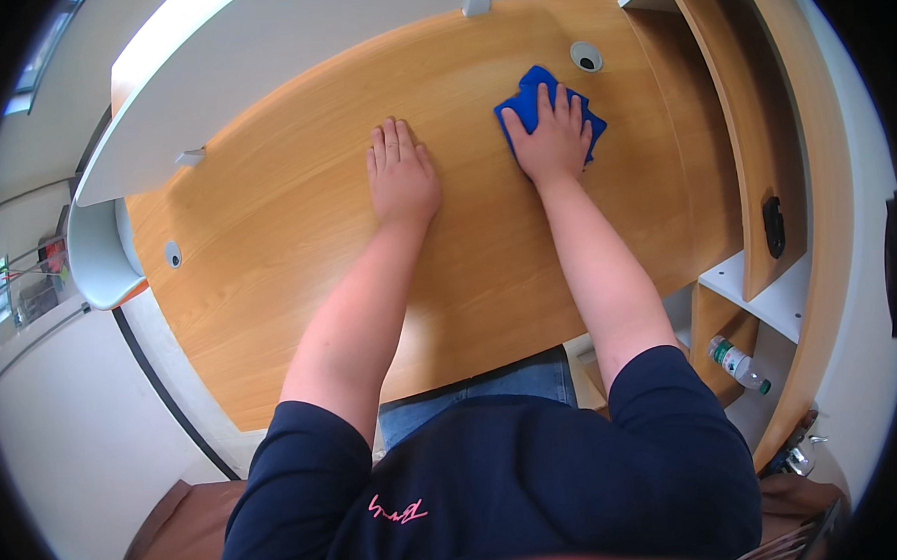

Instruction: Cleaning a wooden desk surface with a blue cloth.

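Note:
My right hand (556,142) lies palm down on a blue cloth (528,102), pressing it against the wooden desk (291,287). The cloth is folded in layers, and its corners stick out around my fingers. Just beyond it, towards the desk's far right, is a round cable grommet (586,57). My left hand (400,173) rests flat on the bare wood near the middle of the desk, holding nothing. Its fingers point away from me and lie nearly side by side, with the thumb tucked close.
A pale partition panel (296,46) borders the far edge, held by clamps (477,4). Wooden shelves (717,80) stand at right, with a black object (773,227) and a plastic bottle (739,365). A light-coloured chair (100,254) stands beyond the left end, near another grommet (173,254).

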Motion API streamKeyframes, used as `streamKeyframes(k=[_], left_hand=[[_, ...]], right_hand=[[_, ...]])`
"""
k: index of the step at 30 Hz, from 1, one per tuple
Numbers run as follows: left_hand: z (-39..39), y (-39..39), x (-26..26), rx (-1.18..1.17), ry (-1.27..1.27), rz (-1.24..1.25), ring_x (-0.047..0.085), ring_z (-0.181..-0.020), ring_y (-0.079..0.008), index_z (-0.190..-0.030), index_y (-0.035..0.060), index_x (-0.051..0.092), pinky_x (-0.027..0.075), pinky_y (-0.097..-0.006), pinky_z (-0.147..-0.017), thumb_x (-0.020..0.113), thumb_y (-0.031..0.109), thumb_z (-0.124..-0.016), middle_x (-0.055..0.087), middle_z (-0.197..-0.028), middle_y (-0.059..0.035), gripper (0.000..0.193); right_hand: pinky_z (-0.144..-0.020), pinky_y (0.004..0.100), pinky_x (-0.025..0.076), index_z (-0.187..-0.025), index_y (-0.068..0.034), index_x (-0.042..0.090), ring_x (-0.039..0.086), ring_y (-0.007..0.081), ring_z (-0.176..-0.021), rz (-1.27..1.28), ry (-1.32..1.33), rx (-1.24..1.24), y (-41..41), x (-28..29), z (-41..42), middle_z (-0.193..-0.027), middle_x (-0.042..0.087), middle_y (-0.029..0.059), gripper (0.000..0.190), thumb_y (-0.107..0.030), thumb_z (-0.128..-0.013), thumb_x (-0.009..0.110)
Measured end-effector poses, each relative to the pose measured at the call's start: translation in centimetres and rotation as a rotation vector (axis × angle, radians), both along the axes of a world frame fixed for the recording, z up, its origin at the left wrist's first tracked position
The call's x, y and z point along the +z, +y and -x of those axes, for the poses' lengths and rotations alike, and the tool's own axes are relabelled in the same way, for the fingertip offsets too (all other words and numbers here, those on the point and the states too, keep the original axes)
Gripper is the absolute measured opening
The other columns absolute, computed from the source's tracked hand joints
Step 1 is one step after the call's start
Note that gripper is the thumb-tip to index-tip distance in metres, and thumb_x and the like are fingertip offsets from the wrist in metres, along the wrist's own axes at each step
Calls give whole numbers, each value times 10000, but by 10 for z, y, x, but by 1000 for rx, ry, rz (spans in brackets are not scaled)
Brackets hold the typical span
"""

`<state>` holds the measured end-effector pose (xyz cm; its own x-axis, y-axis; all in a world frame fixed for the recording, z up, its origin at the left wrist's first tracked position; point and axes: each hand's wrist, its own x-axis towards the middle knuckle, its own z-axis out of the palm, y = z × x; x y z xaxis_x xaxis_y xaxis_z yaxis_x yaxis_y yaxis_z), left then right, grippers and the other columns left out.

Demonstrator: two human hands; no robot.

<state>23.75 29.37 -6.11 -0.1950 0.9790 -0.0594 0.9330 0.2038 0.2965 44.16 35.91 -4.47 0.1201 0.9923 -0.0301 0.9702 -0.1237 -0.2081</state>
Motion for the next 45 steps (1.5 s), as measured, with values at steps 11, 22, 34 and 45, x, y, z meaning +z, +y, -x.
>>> streamKeyframes(k=[11, 22, 34, 45], left_hand=[[-9, -28, 4, 14, 43, 40, 226, -1554, -297, -1576, 16, 328, 176, -439, -1260, 318, 308, -1083, 292, -1665, -128, 573], [-28, -62, 0, 83, -6, -5, 242, -1548, -293, -1571, 21, 342, 212, -438, -1251, 329, 312, -1083, 304, -1660, -126, 569], [-47, -102, 7, 143, 38, 21, 263, -1542, -278, -1569, 33, 352, 215, -426, -1256, 338, 308, -1079, 313, -1656, -121, 562], [-68, -123, 1, 161, 6, -126, 346, -1499, -318, -1515, 20, 436, 275, -463, -1219, 418, 280, -1058, 419, -1593, -147, 527]], right_hand=[[-1230, 556, 179, -1579, -203, 391, 212, 296, -1550, 94, 8, 273, -54, 8, 35, -1667, 293, 82, 813, -697, -939, 474], [-1233, 573, 149, -1595, -162, 351, 190, 342, -1554, 64, -4, 220, -91, -3, 19, -1678, 257, 121, 900, -731, -913, 493], [-1236, 550, 153, -1574, -151, 392, 204, 316, -1553, 73, 10, 243, -90, 5, -42, -1672, 277, 103, 861, -693, -917, 521], [-1226, 587, 131, -1569, -168, 404, 209, 340, -1544, 34, 50, 369, -159, -4, 16, -1660, 292, 111, 825, -671, -925, 513]])
